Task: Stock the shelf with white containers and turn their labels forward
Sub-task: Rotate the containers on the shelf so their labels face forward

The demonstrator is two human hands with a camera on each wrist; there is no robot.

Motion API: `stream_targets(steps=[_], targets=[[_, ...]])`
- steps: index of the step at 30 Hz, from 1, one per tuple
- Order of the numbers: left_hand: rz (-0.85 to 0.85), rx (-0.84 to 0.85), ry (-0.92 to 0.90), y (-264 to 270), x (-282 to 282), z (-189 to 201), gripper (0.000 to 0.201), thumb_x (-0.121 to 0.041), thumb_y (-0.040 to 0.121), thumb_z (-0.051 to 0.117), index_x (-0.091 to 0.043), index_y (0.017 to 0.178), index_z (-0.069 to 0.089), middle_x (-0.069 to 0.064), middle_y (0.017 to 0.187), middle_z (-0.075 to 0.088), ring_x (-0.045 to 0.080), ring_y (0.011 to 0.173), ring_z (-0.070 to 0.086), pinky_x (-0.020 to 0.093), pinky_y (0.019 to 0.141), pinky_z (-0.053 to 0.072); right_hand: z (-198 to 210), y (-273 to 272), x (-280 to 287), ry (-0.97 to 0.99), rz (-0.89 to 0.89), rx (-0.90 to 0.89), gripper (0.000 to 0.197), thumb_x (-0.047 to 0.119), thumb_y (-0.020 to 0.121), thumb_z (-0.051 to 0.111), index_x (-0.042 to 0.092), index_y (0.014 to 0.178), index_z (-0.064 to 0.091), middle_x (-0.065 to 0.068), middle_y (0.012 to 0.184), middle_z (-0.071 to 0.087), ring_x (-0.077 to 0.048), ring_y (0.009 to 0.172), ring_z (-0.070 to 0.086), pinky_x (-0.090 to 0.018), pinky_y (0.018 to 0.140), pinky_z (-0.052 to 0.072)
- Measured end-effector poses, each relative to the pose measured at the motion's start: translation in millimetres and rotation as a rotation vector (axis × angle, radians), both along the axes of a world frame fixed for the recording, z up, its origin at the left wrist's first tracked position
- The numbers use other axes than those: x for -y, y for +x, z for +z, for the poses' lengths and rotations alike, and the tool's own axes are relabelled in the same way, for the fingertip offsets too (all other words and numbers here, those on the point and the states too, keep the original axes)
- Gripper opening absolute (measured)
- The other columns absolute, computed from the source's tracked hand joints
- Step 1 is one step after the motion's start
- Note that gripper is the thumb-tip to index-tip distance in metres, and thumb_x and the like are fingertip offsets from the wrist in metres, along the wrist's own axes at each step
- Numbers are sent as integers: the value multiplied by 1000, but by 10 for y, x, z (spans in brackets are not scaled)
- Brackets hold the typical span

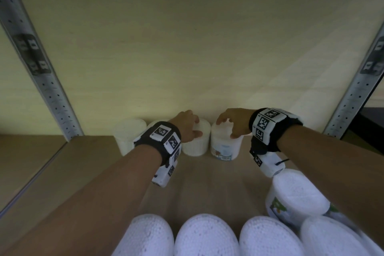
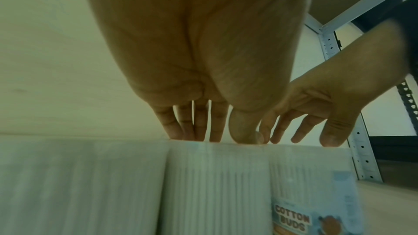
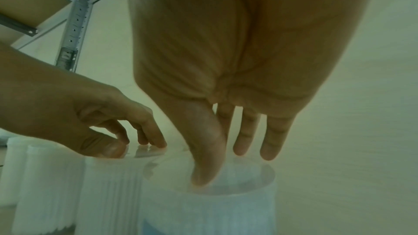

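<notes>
A row of white cotton-bud containers stands at the back of the wooden shelf (image 1: 207,174). My left hand (image 1: 194,129) grips the top of one container (image 1: 195,141) whose near side shows only ribbed white, no label. My right hand (image 1: 226,129) grips the lid of the neighbouring container (image 1: 225,147), whose blue label faces me. In the left wrist view my left hand (image 2: 217,138) has its fingertips on the lid rim of the plain container (image 2: 214,185), beside the labelled container (image 2: 312,194). In the right wrist view my right hand (image 3: 226,163) has its thumb on the lid (image 3: 210,176).
Two more white containers (image 1: 128,135) stand left of my left hand, one partly hidden by the wrist. Several containers (image 1: 205,235) line the near edge, and another container (image 1: 295,195) stands under my right forearm. Metal uprights (image 1: 52,93) frame the bay on both sides.
</notes>
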State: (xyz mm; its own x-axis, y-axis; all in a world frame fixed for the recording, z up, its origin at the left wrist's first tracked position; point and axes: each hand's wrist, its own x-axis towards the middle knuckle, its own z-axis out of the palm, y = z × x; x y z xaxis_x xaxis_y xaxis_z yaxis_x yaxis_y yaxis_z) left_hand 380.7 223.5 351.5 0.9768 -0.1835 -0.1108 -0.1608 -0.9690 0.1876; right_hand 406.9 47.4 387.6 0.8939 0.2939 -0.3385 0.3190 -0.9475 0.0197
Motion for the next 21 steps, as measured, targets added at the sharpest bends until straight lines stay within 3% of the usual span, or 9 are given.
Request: stream_targets(steps=[2,4,7,11,17,21], targets=[[4,2,-1,-3,1,-4,54,-38,93,54,-11,139,41,11,140,37,28,129,39,38,105,36,-47,119,63,39,8,-21,59,9,78,72,28,130,51,5,129,49,-14,118,50,-28,97,43],[7,4,2,-4,4,-6,54,-38,93,53,-11,139,41,10,141,36,28,130,39,38,106,35,-26,99,58,14,6,-68,55,15,77,74,34,124,52,8,133,44,-13,115,48,-26,93,45],[10,0,0,-10,8,-7,55,-38,94,53,-11,140,40,10,142,35,28,131,38,37,106,34,18,44,-5,63,15,57,48,25,91,60,14,136,47,-5,140,42,-26,126,45,-34,101,41],[9,3,-4,-22,10,-5,55,-38,94,53,-11,140,40,11,141,37,28,130,38,38,106,35,-7,-4,8,104,-56,47,64,46,93,52,8,143,38,-10,145,43,-27,130,45,-33,104,39],[11,5,-3,-20,8,-5,54,-37,94,53,-11,139,41,11,140,37,28,130,39,38,105,35,-30,-27,5,40,23,54,63,42,89,60,11,141,40,-9,144,39,-26,128,45,-35,103,40],[10,4,-3,-19,10,-4,55,-37,94,53,-10,140,41,12,140,38,29,129,39,38,104,35,-15,-15,17,30,71,28,57,29,89,63,16,141,40,-8,144,39,-26,128,46,-35,104,41]])
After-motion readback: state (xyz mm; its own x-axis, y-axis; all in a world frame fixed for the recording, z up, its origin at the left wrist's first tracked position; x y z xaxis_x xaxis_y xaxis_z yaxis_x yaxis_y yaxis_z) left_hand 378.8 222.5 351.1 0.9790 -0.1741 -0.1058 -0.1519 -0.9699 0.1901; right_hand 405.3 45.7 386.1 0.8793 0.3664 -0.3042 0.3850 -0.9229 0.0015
